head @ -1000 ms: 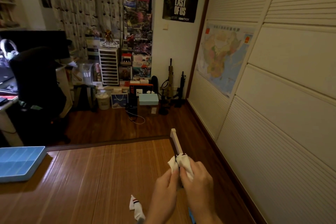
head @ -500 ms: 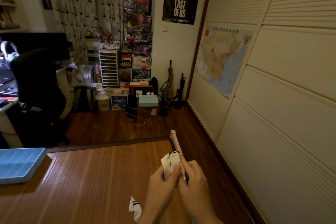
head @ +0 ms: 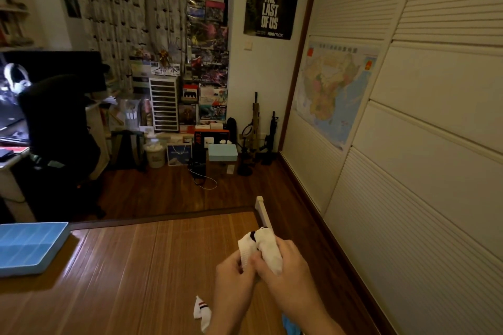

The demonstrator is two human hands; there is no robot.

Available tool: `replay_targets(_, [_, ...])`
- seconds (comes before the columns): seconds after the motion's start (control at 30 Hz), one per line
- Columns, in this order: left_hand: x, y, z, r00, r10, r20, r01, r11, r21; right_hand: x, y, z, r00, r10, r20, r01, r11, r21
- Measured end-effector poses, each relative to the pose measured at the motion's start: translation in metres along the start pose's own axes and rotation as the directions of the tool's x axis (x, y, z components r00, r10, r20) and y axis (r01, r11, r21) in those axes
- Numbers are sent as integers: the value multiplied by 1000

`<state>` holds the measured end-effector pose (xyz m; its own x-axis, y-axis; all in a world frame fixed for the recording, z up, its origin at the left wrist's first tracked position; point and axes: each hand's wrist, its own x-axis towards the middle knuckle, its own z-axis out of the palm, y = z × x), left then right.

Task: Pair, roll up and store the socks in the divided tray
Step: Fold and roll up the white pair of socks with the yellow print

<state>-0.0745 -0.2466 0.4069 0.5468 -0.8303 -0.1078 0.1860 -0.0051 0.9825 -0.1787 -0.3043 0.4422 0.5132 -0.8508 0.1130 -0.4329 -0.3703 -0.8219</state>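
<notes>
Both my hands hold a bunched white sock bundle with a dark stripe, above the right end of the bamboo mat. My left hand pinches its ribbed cuff from the left. My right hand wraps around the bundle from the right. A loose white sock with dark and red stripes lies on the mat just left of my left forearm. The blue divided tray sits at the far left edge of the mat. A bit of blue fabric shows under my right forearm.
A white bed post stands just beyond my hands. The slatted wardrobe wall runs along the right. Past the mat's far edge are wooden floor, a black chair, boxes and a cable on the floor.
My hands have lowered slightly and worked the sock bundle; the cuff is now pulled out to the left and spread wider. The loose sock and tray have not moved.
</notes>
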Motion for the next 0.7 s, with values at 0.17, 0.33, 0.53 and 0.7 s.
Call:
replay_targets(0.17, [0, -5, -10, 998, -55, 23, 57, 997, -60, 6, 11, -16, 986, 161, 48, -168, 957, 238])
replay_targets(0.33, [3, -14, -13, 985, -171, 27, 173, 968, -182, 7, 19, -24, 972, 226, 69, -236, 908, 347])
replay_targets(0.53, [7, -15, -15, 956, -237, 171, 274, 931, -241, 13, 23, -37, 994, 96, 48, -103, 982, 158])
replay_targets(0.7, [22, 13, -38, 930, -120, 347, 30, 966, 256, 22, 23, -62, 918, -106, 383, 148, 985, -83])
